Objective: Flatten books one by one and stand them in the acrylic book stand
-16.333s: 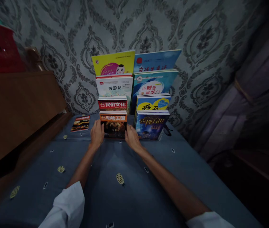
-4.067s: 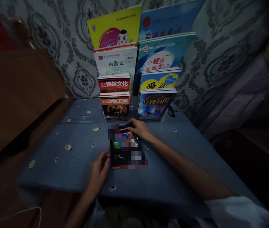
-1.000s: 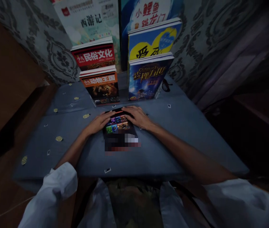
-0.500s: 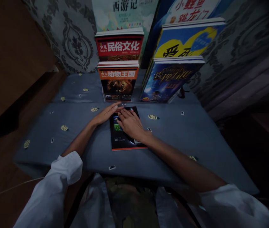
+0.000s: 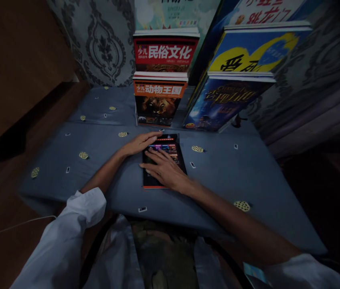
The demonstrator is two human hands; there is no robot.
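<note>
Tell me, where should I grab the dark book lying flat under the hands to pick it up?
Probably the near short edge of the dark book, coming from the person's side. It lies flat on the blue cloth, so fingers must slip under an edge. The right hand lies across its middle, the left hand rests at its far left corner, and standing books crowd the far end.

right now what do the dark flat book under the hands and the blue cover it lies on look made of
Dark flat book: likely paper with a glossy printed cover; thin, colourful panels. Blue cover with yellow spots: seemingly woven fabric, matte, draping softly over the edge.
</note>
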